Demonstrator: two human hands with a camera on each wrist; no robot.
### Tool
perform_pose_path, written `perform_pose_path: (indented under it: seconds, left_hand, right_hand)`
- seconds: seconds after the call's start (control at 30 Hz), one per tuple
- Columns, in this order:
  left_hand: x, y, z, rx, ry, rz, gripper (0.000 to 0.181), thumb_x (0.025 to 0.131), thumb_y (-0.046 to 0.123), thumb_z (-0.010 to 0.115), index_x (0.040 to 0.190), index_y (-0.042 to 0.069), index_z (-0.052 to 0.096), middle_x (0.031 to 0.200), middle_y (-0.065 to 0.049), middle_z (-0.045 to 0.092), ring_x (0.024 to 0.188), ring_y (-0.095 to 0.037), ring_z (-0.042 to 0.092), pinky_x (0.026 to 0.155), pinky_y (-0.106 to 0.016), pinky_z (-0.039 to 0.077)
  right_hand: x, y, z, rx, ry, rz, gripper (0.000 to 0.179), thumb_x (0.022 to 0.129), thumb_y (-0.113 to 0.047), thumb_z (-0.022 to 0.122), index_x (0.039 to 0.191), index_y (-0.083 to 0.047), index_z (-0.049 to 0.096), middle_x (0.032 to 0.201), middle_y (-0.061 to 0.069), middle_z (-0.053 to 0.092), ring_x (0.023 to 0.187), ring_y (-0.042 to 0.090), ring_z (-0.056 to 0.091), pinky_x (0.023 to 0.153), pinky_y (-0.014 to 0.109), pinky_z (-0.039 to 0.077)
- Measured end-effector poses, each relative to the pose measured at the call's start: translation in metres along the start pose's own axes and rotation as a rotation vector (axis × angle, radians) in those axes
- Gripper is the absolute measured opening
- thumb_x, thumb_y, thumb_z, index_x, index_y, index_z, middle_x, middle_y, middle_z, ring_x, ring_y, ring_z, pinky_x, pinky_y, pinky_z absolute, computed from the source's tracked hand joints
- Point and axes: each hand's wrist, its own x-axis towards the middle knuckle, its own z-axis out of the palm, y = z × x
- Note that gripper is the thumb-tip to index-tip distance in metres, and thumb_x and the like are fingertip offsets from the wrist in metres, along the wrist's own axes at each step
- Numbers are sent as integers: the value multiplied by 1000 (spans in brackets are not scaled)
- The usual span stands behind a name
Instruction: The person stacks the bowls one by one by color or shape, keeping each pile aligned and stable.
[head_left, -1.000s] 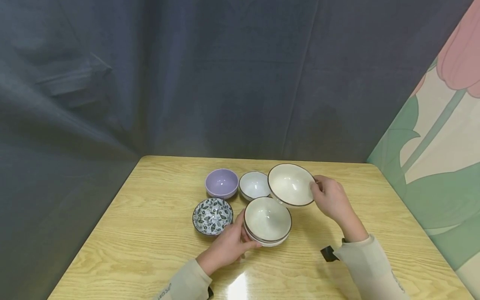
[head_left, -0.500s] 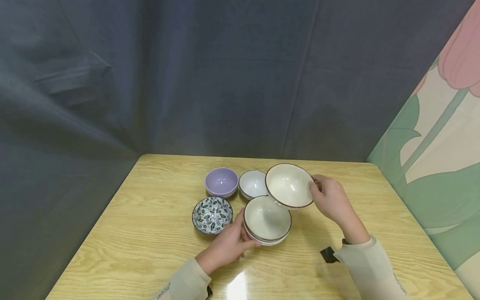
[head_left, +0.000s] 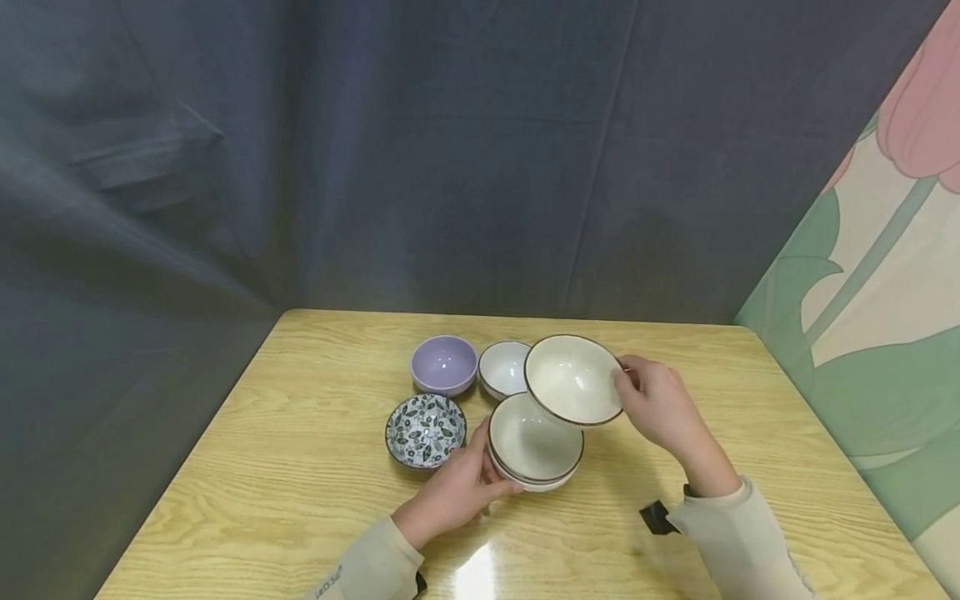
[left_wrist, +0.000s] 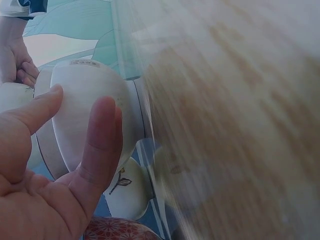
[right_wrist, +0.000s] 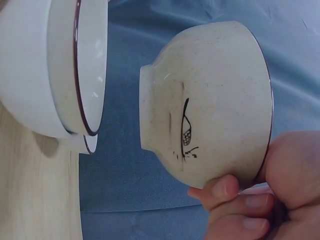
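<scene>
My right hand [head_left: 660, 403] pinches the rim of a cream bowl [head_left: 573, 379] with a dark brown edge. In the right wrist view this bowl [right_wrist: 215, 100] hangs apart from the stack [right_wrist: 30, 65], its foot facing it and a dark drawn motif on its side. On the table stands the stack of similar cream bowls [head_left: 534, 442], just below and left of the held one. My left hand [head_left: 453, 496] cups the stack's left side, thumb in front. The left wrist view shows my thumb and fingers [left_wrist: 102, 145] against the white outer wall of the stack [left_wrist: 85, 115].
A purple bowl [head_left: 443, 367] and a small white bowl [head_left: 502, 371], partly overlapped by the held bowl, sit toward the back. Beside my left hand is a leaf-patterned bowl [head_left: 425, 431]. Dark curtain [head_left: 465, 167] borders the wooden table [head_left: 300, 467] behind and at left.
My right hand has moved the held bowl slightly left and down, so it overlaps more of the stack. My left hand and the other bowls have stayed in place.
</scene>
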Motion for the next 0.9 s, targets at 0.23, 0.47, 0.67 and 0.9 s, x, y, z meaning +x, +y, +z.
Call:
perform_pose_path:
  seconds: [0.23,0.47,0.67,0.9]
  left_hand:
    - [0,1,0,1,-1,6,106,83,34,81,161,11,12,80,4,63,45,-13,58,42,-29,51]
    - [0,1,0,9,1,20,107,84,35,81,160,8,12,80,4,63,46,-12,58,45,-28,51]
    - [0,1,0,11,2,24,107,83,36,81,160,6,13,81,4,63,45,-12,57,46,-28,51]
    - [0,0,0,8,3,16,108,83,36,81,160,7,12,81,4,63,45,-12,58,45,-29,51]
  right_hand:
    - [-4,-3,2,21,-6,-30,31,101,-9,48,118,11,65,89,18,72,66,17,58,54,28,48]
    - [-8,-4,5,23,-21,-44,30,102,-9,48,118,10,65,89,17,72,65,16,58,54,29,48]
    - [-11,-5,7,20,-23,-55,30,101,-8,49,118,10,65,89,16,73,66,15,58,55,28,48]
    - [-12,-6,10,25,-28,-67,27,101,-7,50,115,8,67,84,13,72,60,14,54,51,27,46]
